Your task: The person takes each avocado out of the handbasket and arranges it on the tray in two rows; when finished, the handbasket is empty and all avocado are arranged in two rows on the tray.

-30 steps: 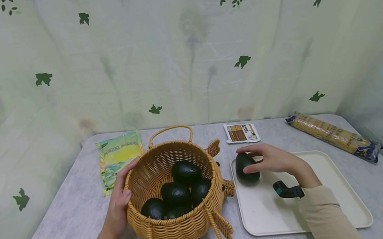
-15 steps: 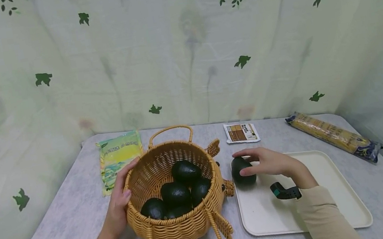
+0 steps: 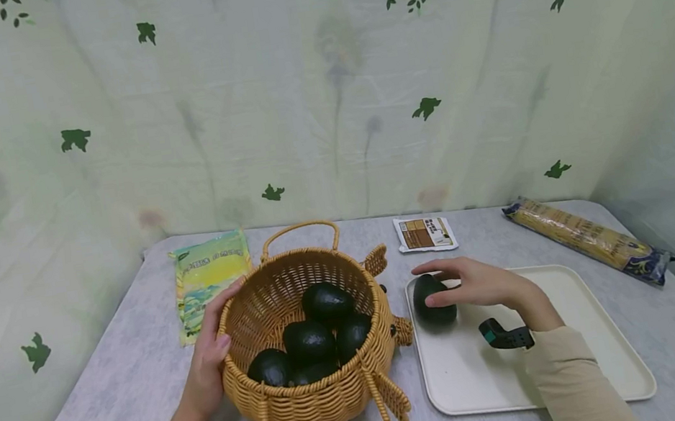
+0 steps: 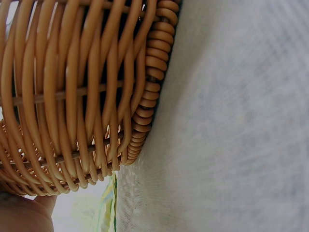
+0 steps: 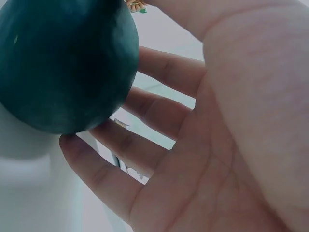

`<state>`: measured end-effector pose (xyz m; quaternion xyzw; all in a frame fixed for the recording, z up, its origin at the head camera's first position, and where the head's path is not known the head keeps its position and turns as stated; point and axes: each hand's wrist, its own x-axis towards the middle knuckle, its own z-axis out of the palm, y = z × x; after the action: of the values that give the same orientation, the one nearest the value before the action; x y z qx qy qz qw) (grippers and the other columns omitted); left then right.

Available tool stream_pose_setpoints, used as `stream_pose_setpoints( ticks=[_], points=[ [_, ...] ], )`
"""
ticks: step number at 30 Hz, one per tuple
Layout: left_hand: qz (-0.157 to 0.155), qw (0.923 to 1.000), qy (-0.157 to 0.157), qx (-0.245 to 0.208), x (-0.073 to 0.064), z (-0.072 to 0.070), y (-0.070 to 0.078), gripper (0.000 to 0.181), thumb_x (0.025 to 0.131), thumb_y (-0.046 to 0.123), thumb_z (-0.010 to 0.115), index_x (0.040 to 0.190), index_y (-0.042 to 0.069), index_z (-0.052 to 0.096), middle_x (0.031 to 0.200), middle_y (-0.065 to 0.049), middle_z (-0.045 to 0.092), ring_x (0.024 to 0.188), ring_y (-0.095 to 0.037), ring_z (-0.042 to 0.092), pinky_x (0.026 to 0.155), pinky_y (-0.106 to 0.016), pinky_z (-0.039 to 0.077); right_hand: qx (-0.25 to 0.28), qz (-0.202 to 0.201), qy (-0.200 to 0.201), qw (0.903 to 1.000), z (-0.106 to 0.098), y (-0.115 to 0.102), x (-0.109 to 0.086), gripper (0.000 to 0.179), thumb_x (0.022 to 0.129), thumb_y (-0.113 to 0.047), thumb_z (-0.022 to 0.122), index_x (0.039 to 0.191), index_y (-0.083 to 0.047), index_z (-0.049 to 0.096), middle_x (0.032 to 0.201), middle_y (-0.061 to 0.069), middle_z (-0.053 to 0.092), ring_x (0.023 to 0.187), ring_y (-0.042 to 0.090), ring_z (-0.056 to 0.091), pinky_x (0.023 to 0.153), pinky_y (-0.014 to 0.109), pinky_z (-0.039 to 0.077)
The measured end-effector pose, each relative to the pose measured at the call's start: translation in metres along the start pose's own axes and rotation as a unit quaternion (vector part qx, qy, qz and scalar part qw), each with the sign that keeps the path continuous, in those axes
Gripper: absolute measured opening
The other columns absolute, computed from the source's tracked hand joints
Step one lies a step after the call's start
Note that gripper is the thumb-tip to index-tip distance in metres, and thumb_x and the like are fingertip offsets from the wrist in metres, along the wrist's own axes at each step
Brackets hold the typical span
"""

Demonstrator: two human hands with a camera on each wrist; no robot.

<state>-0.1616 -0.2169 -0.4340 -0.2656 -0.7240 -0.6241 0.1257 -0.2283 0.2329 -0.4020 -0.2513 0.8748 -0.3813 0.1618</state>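
Observation:
My left hand holds the left side of a wicker basket shaped like an animal, its thumb over the rim and its fingers along the outside. Several dark avocados lie in the basket. At the left end of the cream tray, my right hand grips another avocado between thumb and fingers. Seen from the right wrist, that avocado stands close above the tray, with the fingertips against its far side. Woven basket wall fills much of the left wrist view, hiding most of the left hand.
Behind the basket on the left lies a yellow-green packet. A small white-and-brown packet lies behind the tray, and a long yellow package lies at the back right. Arched wicker handles stand out from the basket.
My right hand shifts the avocado slightly left towards the basket, then a little back to the right. My left hand and the basket stay where they were.

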Motion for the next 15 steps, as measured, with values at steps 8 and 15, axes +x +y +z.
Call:
stream_pose_setpoints(
  ticks=[8, 15],
  points=[
    [0.005, 1.0, -0.001, -0.003, -0.0005, -0.0001, -0.0015, 0.061, 0.1, 0.013, 0.031, 0.16, 0.004, 0.03, 0.164, -0.012, 0.033, 0.15, -0.016, 0.033, 0.114, -0.02, 0.034, -0.001, 0.016, -0.014, 0.9998, -0.0035, 0.0003, -0.0048, 0.07, 0.091, -0.039, 0.077, 0.152, -0.013, 0.052, 0.155, 0.012, 0.051, 0.143, 0.049, 0.042, 0.113, 0.064, 0.036],
    [0.002, 1.0, 0.001, -0.001, -0.0005, 0.0001, -0.0005, 0.061, 0.099, 0.014, 0.031, 0.159, 0.004, 0.03, 0.164, -0.012, 0.033, 0.15, -0.016, 0.033, 0.114, -0.02, 0.034, -0.006, 0.03, -0.03, 0.9991, -0.0027, 0.0001, -0.0049, 0.074, 0.087, -0.037, 0.082, 0.152, -0.015, 0.052, 0.153, 0.014, 0.051, 0.14, 0.051, 0.044, 0.108, 0.059, 0.042]
  ],
)
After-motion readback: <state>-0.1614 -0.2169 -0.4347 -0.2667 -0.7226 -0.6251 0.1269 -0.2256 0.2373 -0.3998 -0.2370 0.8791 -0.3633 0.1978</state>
